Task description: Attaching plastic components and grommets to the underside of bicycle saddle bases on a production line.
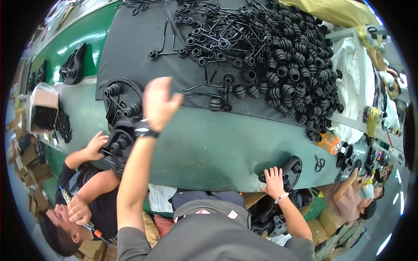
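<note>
My left hand point(160, 104) is raised over the worktable near the edge of the dark mat. Its thumb stands apart from slightly blurred fingers, and I see nothing in it. Just left of it lie curved black plastic bases point(114, 93) with ribbed rubber bellows. At the table's front edge, my right hand point(274, 182) holds another curved black base point(292, 168), fingers laid over its left end. Ahead of my left hand, a black bent-wire frame point(167, 41) rests on the mat. Another wire frame with bellows point(215, 92) lies to its right.
A large heap of black bellows point(296, 65) and tangled wire frames point(222, 35) cover the mat's far side. Scissors point(319, 163) and an orange bottle point(331, 143) sit right. A co-worker's hand point(79, 211) holds a tool at lower left. More bases point(265, 213) fill a box below.
</note>
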Demonstrator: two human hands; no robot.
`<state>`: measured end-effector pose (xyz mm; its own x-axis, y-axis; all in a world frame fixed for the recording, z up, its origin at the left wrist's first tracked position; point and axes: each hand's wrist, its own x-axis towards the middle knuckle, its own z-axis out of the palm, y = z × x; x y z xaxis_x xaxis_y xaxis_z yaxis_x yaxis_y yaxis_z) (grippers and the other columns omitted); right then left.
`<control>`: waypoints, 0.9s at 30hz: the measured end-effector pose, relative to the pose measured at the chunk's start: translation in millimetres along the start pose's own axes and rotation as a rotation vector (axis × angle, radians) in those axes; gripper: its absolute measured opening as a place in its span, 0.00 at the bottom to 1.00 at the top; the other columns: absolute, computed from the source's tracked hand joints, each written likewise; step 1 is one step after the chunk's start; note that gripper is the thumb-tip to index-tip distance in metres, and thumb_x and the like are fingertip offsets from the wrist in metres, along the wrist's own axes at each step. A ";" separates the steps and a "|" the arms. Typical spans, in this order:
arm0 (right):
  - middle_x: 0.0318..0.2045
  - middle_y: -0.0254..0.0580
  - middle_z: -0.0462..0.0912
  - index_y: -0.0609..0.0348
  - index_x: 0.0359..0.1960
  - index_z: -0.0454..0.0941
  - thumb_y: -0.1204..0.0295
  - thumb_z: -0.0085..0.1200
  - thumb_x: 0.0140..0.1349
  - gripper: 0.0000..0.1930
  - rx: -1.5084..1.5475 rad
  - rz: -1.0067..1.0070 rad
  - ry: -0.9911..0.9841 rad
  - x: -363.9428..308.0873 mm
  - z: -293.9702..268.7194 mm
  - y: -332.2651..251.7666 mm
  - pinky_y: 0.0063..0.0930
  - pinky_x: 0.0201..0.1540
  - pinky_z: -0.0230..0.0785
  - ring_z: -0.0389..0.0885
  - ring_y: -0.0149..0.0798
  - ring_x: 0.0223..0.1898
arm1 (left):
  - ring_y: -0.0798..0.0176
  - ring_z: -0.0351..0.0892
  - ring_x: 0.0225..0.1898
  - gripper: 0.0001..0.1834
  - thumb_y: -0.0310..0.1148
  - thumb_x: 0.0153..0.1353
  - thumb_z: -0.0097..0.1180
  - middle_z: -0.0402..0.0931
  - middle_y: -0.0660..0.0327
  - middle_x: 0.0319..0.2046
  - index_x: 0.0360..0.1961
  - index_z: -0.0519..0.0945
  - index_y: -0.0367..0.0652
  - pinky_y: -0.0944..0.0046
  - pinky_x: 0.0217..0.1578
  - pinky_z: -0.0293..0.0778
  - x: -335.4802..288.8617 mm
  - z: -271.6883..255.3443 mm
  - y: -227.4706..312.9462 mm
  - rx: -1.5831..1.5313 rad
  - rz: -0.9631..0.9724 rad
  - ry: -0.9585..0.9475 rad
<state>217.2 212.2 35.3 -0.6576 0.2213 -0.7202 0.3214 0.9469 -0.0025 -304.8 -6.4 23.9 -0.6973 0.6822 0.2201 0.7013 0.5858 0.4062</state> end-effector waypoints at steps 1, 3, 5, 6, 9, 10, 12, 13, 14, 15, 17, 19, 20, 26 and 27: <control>0.58 0.54 0.73 0.59 0.63 0.71 0.58 0.74 0.46 0.41 -0.055 -0.015 0.012 -4.2 7.8 0.8 0.60 0.74 0.51 0.66 0.58 0.68 | 0.42 0.75 0.60 0.35 0.38 0.53 0.69 0.78 0.47 0.55 0.62 0.74 0.37 0.47 0.63 0.70 1.1 19.7 26.1 0.016 0.044 -0.134; 0.55 0.52 0.75 0.58 0.59 0.73 0.63 0.75 0.41 0.40 -0.202 -0.042 0.225 0.1 67.0 17.4 0.55 0.71 0.57 0.69 0.56 0.63 | 0.44 0.76 0.58 0.38 0.36 0.55 0.67 0.78 0.48 0.55 0.66 0.70 0.38 0.47 0.63 0.69 1.7 73.5 47.2 0.133 0.136 -0.116; 0.51 0.49 0.75 0.56 0.55 0.73 0.67 0.74 0.39 0.36 -0.131 -0.041 0.161 15.1 72.7 15.3 0.48 0.67 0.62 0.72 0.53 0.57 | 0.48 0.77 0.55 0.35 0.34 0.57 0.64 0.78 0.50 0.51 0.66 0.68 0.38 0.47 0.61 0.70 -1.7 102.7 30.1 0.224 0.033 -0.303; 0.49 0.47 0.76 0.54 0.54 0.74 0.67 0.74 0.38 0.36 -0.100 -0.045 0.179 16.5 62.8 10.3 0.46 0.63 0.65 0.73 0.52 0.55 | 0.49 0.79 0.50 0.27 0.31 0.59 0.62 0.78 0.52 0.46 0.59 0.72 0.37 0.48 0.54 0.74 -4.4 110.3 21.7 0.214 -0.018 -0.344; 0.48 0.47 0.77 0.51 0.55 0.74 0.64 0.77 0.39 0.37 0.013 -0.032 0.091 25.1 25.6 -19.4 0.47 0.61 0.68 0.74 0.52 0.55 | 0.47 0.81 0.45 0.13 0.31 0.66 0.58 0.78 0.51 0.43 0.48 0.73 0.39 0.49 0.47 0.79 -4.8 98.8 20.4 -0.033 -0.114 -0.380; 0.48 0.47 0.77 0.52 0.55 0.74 0.63 0.78 0.39 0.38 0.026 -0.056 0.085 32.5 14.3 -34.2 0.47 0.60 0.69 0.75 0.52 0.55 | 0.47 0.81 0.45 0.13 0.31 0.66 0.58 0.78 0.51 0.43 0.48 0.73 0.39 0.49 0.47 0.79 -6.0 91.7 19.2 -0.026 -0.125 -0.370; 0.46 0.48 0.77 0.54 0.54 0.75 0.62 0.75 0.41 0.35 0.056 -0.126 0.174 50.5 -1.6 -68.0 0.47 0.56 0.70 0.76 0.53 0.52 | 0.45 0.81 0.42 0.10 0.32 0.68 0.57 0.77 0.49 0.42 0.44 0.72 0.39 0.48 0.43 0.80 -9.2 73.7 18.8 -0.069 -0.139 -0.155; 0.45 0.48 0.77 0.54 0.54 0.75 0.62 0.73 0.42 0.34 0.073 -0.158 0.193 62.0 -7.0 -85.7 0.47 0.54 0.70 0.76 0.53 0.51 | 0.45 0.81 0.42 0.10 0.32 0.68 0.57 0.77 0.49 0.42 0.44 0.72 0.39 0.48 0.43 0.80 -11.9 63.1 20.5 -0.066 -0.140 -0.154; 0.44 0.47 0.77 0.54 0.53 0.75 0.63 0.73 0.43 0.33 0.113 -0.196 0.225 71.6 -19.3 -105.7 0.47 0.54 0.70 0.76 0.52 0.50 | 0.43 0.80 0.40 0.10 0.32 0.68 0.58 0.76 0.49 0.41 0.42 0.71 0.39 0.46 0.41 0.79 -15.9 50.1 23.6 -0.082 -0.129 -0.061; 0.44 0.47 0.77 0.55 0.52 0.75 0.61 0.73 0.43 0.32 0.105 -0.209 0.205 81.8 -28.6 -124.9 0.47 0.54 0.70 0.76 0.52 0.50 | 0.40 0.79 0.38 0.10 0.32 0.68 0.58 0.75 0.49 0.41 0.39 0.69 0.39 0.45 0.38 0.78 -19.1 35.9 27.8 -0.098 -0.114 0.033; 0.45 0.46 0.79 0.56 0.51 0.75 0.59 0.75 0.45 0.32 0.106 -0.234 0.245 96.5 -36.0 -151.9 0.44 0.54 0.70 0.78 0.49 0.49 | 0.41 0.80 0.37 0.09 0.30 0.67 0.58 0.75 0.50 0.43 0.40 0.71 0.39 0.46 0.35 0.78 -41.8 11.6 45.6 -0.085 -0.086 0.067; 0.43 0.46 0.79 0.58 0.50 0.76 0.61 0.72 0.50 0.27 0.162 -0.291 0.353 106.9 -43.9 -154.2 0.46 0.53 0.71 0.78 0.50 0.48 | 0.47 0.83 0.39 0.05 0.26 0.66 0.57 0.76 0.53 0.45 0.40 0.74 0.39 0.51 0.37 0.81 -79.3 -9.0 56.8 -0.144 -0.087 0.051; 0.44 0.46 0.80 0.60 0.50 0.77 0.63 0.70 0.53 0.25 0.278 -0.283 0.376 108.0 -52.1 -146.6 0.46 0.53 0.72 0.79 0.50 0.48 | 0.46 0.83 0.39 0.04 0.26 0.66 0.56 0.77 0.53 0.46 0.40 0.75 0.38 0.50 0.37 0.81 -104.0 -16.4 62.2 -0.160 -0.121 0.031; 0.56 0.57 0.77 0.66 0.60 0.73 0.65 0.71 0.51 0.34 0.793 -0.168 0.741 7.7 -139.0 -118.8 0.47 0.65 0.66 0.74 0.56 0.60 | 0.48 0.82 0.39 0.07 0.23 0.57 0.57 0.81 0.54 0.45 0.38 0.76 0.39 0.52 0.42 0.78 -237.2 -34.3 106.4 -0.361 0.060 -0.020; 0.58 0.58 0.76 0.66 0.63 0.71 0.63 0.73 0.49 0.39 0.667 -0.343 0.698 -8.3 -151.8 -132.8 0.48 0.68 0.63 0.72 0.58 0.64 | 0.49 0.81 0.39 0.08 0.23 0.56 0.57 0.81 0.55 0.44 0.38 0.76 0.40 0.53 0.44 0.77 -247.4 -31.5 125.6 -0.420 0.104 -0.050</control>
<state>76.5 120.0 147.0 -0.9670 0.2509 -0.0437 0.2145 0.7098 -0.6709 -48.9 -115.4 48.4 -0.6105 0.7549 0.2397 0.6391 0.2908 0.7121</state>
